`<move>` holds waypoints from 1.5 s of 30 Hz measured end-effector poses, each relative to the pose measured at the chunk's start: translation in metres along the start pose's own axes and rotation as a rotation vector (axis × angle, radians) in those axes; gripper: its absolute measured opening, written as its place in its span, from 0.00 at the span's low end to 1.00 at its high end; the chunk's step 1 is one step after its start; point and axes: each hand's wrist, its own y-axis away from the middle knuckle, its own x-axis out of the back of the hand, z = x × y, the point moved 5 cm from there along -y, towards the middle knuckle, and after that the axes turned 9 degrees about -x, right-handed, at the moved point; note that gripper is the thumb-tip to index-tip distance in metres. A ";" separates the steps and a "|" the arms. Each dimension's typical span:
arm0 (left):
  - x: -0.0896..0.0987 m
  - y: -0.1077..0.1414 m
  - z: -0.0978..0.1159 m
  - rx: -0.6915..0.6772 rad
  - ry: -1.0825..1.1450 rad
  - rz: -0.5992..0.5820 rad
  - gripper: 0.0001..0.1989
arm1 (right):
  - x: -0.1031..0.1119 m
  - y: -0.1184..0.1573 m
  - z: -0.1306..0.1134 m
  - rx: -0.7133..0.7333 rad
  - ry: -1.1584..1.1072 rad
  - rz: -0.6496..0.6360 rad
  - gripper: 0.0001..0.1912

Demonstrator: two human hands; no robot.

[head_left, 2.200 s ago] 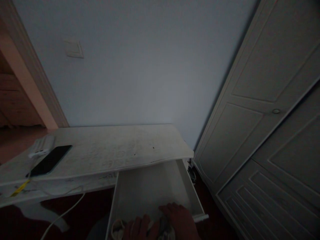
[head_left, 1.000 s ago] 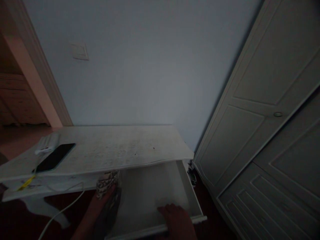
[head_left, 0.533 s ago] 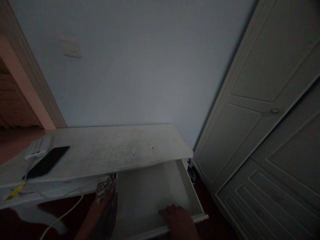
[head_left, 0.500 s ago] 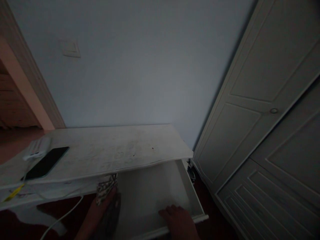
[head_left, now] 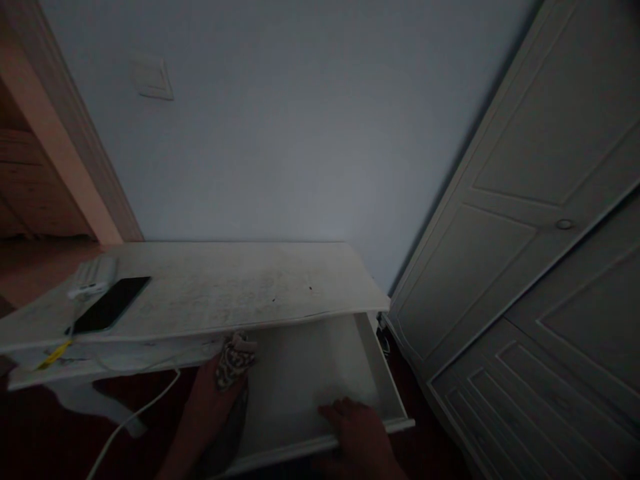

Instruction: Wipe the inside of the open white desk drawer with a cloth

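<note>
The white drawer [head_left: 310,367] is pulled out from under the white table top [head_left: 215,287], and its visible floor is bare. My left hand [head_left: 213,400] is closed around a patterned brown-and-white cloth [head_left: 236,360], at the drawer's left side close under the table edge. My right hand [head_left: 357,427] lies over the drawer's front panel, with its fingers curled over the rim to the inside. Its thumb side is dim and hard to make out.
A dark phone [head_left: 113,303] and a white box-like device [head_left: 95,275] lie on the left of the table. A white cable [head_left: 135,417] with a yellow tag [head_left: 54,355] hangs in front. A white wardrobe [head_left: 500,253] stands to the right.
My left hand and the cloth have moved slightly up and to the right, at the drawer's left side. My right hand stays on the drawer front. The view has shifted a little.
</note>
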 end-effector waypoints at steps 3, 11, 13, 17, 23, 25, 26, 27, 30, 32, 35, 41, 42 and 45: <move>0.001 0.030 -0.003 0.023 -0.162 -0.089 0.28 | 0.001 0.001 -0.001 -0.005 -0.019 -0.007 0.44; 0.002 -0.005 0.021 -0.002 -0.331 -0.080 0.26 | 0.012 0.002 -0.007 0.016 -0.028 -0.012 0.44; 0.002 -0.021 0.021 -0.036 -0.253 -0.021 0.26 | 0.014 0.004 -0.008 0.042 -0.029 -0.005 0.43; 0.002 -0.018 0.011 -0.061 -0.176 0.006 0.26 | 0.013 0.005 -0.009 0.072 -0.001 0.042 0.35; 0.003 0.018 0.002 -0.039 -0.227 -0.102 0.27 | 0.011 0.000 -0.010 0.153 0.072 0.049 0.33; 0.003 0.026 0.004 -0.033 -0.247 -0.118 0.29 | 0.009 -0.003 -0.010 0.205 0.101 0.076 0.33; 0.002 0.029 0.005 -0.043 -0.266 -0.128 0.29 | 0.006 -0.005 -0.009 0.231 0.123 0.090 0.33; 0.000 0.032 0.006 -0.052 -0.290 -0.140 0.27 | 0.000 -0.008 -0.007 0.255 0.153 0.100 0.33; -0.008 0.042 0.001 -0.024 -0.351 -0.224 0.23 | -0.023 -0.016 0.004 0.300 0.247 0.137 0.28; -0.013 0.047 -0.006 0.023 -0.344 -0.272 0.23 | -0.038 -0.021 0.013 0.299 0.286 0.172 0.20; -0.014 0.043 -0.005 0.014 -0.285 -0.217 0.25 | -0.052 -0.026 0.021 0.278 0.297 0.211 0.13; -0.002 -0.011 0.018 -0.035 -0.203 0.090 0.28 | -0.048 -0.022 0.015 0.279 0.266 0.220 0.14; 0.000 -0.019 0.019 -0.030 -0.168 0.120 0.29 | -0.046 -0.021 0.013 0.265 0.261 0.205 0.15; 0.003 -0.029 0.010 0.019 -0.025 0.166 0.33 | -0.039 -0.019 0.010 0.224 0.255 0.137 0.15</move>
